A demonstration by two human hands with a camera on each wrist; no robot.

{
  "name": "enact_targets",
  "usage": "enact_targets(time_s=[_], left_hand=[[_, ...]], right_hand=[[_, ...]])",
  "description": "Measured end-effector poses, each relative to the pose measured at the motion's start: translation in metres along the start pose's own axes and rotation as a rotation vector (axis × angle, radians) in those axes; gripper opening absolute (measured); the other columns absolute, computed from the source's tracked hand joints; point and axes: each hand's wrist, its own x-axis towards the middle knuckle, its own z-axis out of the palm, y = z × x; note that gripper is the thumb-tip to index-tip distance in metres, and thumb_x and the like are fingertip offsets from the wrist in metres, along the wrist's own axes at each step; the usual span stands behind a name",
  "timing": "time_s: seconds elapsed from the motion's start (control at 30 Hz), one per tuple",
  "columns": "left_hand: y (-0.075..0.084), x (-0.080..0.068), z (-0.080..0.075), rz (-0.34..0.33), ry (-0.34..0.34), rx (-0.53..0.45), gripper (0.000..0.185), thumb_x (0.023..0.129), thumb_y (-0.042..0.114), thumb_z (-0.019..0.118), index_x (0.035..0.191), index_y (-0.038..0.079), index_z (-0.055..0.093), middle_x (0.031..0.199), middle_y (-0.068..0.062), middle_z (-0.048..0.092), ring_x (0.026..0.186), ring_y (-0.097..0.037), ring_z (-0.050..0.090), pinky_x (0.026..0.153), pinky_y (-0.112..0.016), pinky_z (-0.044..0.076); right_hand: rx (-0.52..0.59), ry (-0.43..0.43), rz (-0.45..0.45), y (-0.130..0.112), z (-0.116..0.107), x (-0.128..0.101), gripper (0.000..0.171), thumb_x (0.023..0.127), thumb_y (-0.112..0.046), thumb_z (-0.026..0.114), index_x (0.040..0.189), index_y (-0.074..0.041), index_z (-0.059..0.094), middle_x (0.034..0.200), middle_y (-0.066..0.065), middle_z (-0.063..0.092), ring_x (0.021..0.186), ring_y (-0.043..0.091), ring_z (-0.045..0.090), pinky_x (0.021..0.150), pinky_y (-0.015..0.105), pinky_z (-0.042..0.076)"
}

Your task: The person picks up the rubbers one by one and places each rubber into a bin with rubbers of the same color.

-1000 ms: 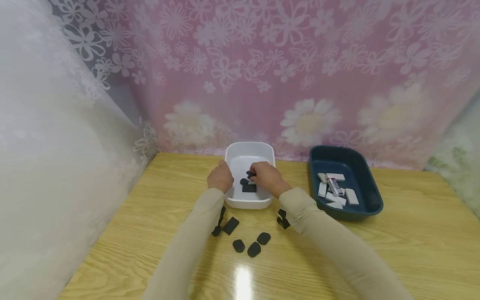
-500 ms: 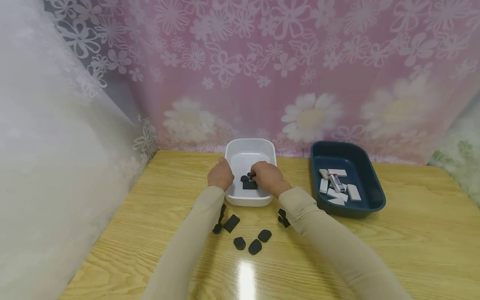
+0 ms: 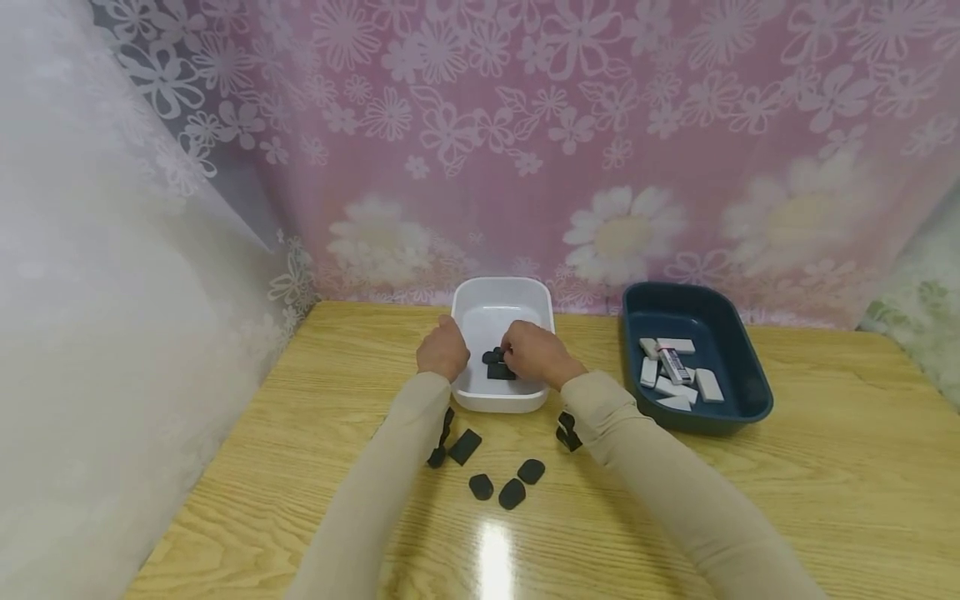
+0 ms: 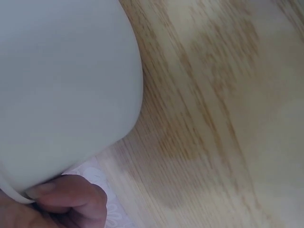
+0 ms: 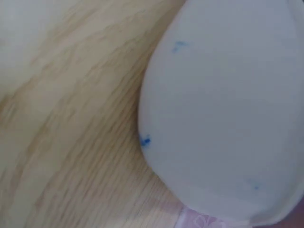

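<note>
Now our left hand (image 3: 442,350) grips the white tub's (image 3: 498,292) nine o'clock rim while our right hand (image 3: 534,354) pinches a black piece (image 3: 497,356) inside it, so letting go comes next.

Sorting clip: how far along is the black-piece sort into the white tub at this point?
Done: a few black pieces lie in the white tub; white erasers fill the blue tub. In hand: the left hand grips the tub's rim while the right hand is over those pieces. Left: four loose black pieces on the table.
</note>
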Motion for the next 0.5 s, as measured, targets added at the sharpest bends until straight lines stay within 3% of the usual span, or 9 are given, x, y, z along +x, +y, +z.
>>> enact_targets(time_s=[0.23,0.5], left_hand=[[-0.001,0.003,0.003,0.006,0.004,0.007,0.042,0.093,0.016,0.061,0.125,-0.002,0.04,0.097,-0.018,0.064,0.085,-0.031,0.065,0.07,-0.041,0.053],[0.001,-0.004,0.0,0.033,-0.009,0.0,0.044,0.093,0.014,0.058,0.128,-0.005,0.039,0.095,-0.02,0.063,0.083,-0.031,0.065,0.068,-0.041,0.053]], right_hand=[[0.22,0.173,-0.185,0.013,-0.013,-0.022,0.02,0.093,-0.005,0.055,0.106,0.001,0.069,0.106,0.01,0.061,0.1,0.026,0.059,0.086,0.037,0.048],[0.231,0.281,-0.287,0.01,-0.033,-0.084,0.017,0.094,-0.006,0.056,0.106,-0.007,0.068,0.107,0.003,0.061,0.095,0.018,0.059,0.082,0.034,0.049]])
